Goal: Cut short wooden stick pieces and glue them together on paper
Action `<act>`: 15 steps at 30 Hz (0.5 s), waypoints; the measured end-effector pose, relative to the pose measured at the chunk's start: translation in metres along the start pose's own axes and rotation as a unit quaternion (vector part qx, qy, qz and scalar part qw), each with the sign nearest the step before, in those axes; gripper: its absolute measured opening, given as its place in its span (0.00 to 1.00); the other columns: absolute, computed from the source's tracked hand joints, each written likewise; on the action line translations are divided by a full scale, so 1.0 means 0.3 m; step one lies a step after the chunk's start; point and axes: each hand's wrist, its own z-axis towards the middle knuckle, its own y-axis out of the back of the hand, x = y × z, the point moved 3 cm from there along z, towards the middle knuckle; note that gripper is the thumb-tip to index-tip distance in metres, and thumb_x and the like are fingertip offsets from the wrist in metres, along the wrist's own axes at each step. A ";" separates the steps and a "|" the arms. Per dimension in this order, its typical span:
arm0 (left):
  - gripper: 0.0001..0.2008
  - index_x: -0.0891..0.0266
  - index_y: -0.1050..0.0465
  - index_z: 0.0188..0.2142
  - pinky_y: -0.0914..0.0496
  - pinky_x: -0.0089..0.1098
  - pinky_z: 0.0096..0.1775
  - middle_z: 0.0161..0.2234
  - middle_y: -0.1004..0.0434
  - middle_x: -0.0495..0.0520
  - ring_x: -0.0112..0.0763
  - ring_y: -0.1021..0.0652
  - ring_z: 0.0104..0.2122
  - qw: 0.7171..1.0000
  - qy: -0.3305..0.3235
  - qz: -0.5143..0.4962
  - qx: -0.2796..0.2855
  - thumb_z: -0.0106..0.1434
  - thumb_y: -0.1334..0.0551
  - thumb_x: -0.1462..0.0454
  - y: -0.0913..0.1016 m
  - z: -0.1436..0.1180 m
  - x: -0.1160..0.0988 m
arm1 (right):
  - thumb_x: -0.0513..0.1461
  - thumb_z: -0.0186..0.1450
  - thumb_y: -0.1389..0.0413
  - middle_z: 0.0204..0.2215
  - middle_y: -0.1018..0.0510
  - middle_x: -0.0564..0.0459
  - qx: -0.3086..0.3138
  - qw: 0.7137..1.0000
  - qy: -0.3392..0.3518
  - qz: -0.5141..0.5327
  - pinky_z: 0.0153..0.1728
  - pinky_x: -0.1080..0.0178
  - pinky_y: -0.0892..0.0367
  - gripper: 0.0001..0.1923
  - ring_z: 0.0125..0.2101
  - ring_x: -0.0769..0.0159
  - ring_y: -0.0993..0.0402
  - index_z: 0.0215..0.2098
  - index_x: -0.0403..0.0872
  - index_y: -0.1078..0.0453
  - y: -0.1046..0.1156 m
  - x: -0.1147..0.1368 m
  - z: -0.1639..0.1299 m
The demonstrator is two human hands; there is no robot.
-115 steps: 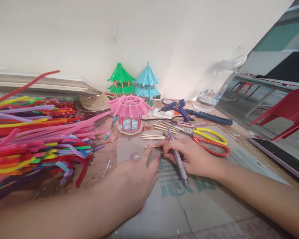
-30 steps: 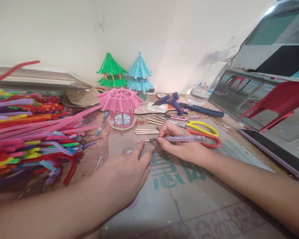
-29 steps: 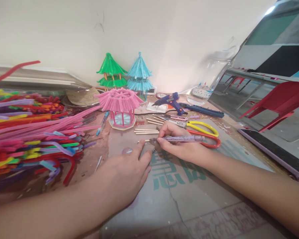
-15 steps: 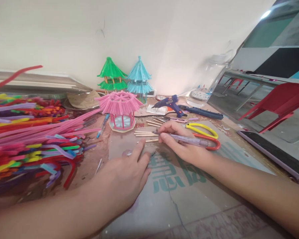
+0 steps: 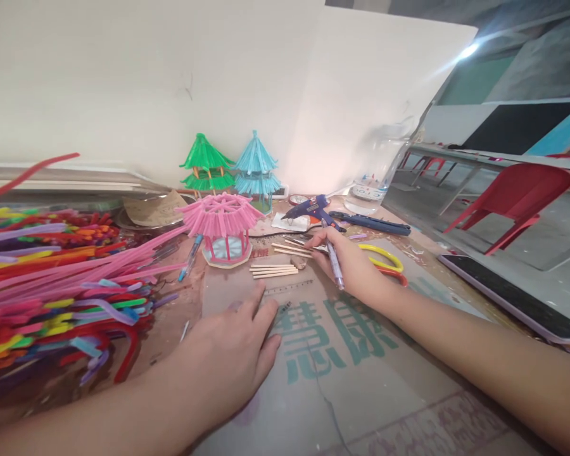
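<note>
We are looking at a craft worktable: pipe cleaners [image 5: 52,278] are piling up at nine o'clock, three small pavilions [image 5: 221,231] are standing at twelve, and a glue gun [image 5: 313,208], scissors [image 5: 384,261] and sticks [image 5: 274,271] are lying on cardboard [image 5: 342,373].

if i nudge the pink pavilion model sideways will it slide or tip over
The pink pavilion model probably slides rather than tips: it sits on a flat base plate broader than its thin posts. It looks light, made of slim pink strips, so a small push likely moves it. The wide roof overhangs the posts, so pushing there may bend or crack it; its base is the safer spot.
</note>
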 end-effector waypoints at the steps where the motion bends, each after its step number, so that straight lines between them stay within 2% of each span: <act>1: 0.18 0.57 0.31 0.57 0.21 0.37 0.33 0.63 0.34 0.61 0.41 0.17 0.40 1.000 0.001 -0.001 -0.002 0.69 0.47 0.60 0.000 -0.001 0.001 | 0.35 0.62 0.48 0.33 0.26 0.51 0.008 1.000 -0.003 -0.009 0.31 0.62 0.35 0.04 0.28 0.64 0.30 0.37 0.48 0.38 -0.005 -0.010 0.002; 8: 0.19 0.59 0.31 0.57 0.20 0.39 0.34 0.64 0.36 0.63 0.43 0.17 0.42 1.000 0.004 -0.002 0.024 0.69 0.47 0.61 0.009 0.005 0.000 | 0.32 0.60 0.46 0.27 0.28 0.53 0.057 0.991 0.024 -0.115 0.31 0.63 0.40 0.06 0.31 0.61 0.32 0.33 0.48 0.36 -0.006 0.024 0.005; 12: 0.18 0.59 0.31 0.57 0.20 0.38 0.34 0.63 0.35 0.63 0.43 0.18 0.42 1.000 0.002 -0.006 0.021 0.69 0.46 0.61 0.014 0.003 0.000 | 0.29 0.58 0.46 0.26 0.28 0.54 0.051 0.994 0.011 -0.098 0.31 0.64 0.40 0.09 0.30 0.62 0.32 0.32 0.49 0.38 -0.005 0.025 0.008; 15: 0.18 0.60 0.30 0.56 0.21 0.38 0.34 0.62 0.34 0.63 0.42 0.18 0.42 1.000 -0.006 0.002 0.015 0.69 0.47 0.61 0.014 0.001 -0.002 | 0.31 0.59 0.47 0.25 0.30 0.56 0.030 0.999 -0.020 -0.041 0.30 0.64 0.39 0.08 0.27 0.64 0.33 0.32 0.50 0.40 0.001 0.026 0.007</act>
